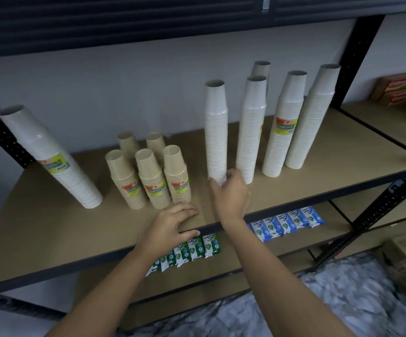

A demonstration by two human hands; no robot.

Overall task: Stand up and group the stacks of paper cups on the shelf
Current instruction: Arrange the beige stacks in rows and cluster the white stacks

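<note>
White cup stack (216, 132) stands upright mid-shelf, its base hidden by the right hand (231, 193), whose fingers curl round it. The left hand (172, 224) lies flat on the shelf (51, 227) front edge, fingers spread, holding nothing. To the right are four more white stacks (250, 132), the rear one mostly hidden; to the left, five brown stacks (152, 176) and a leaning white stack (51, 154), label blurred; packets (284, 222) below are partly cut off.

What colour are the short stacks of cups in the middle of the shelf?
The short stacks are tan, with orange and green labels, in the head view.
</note>
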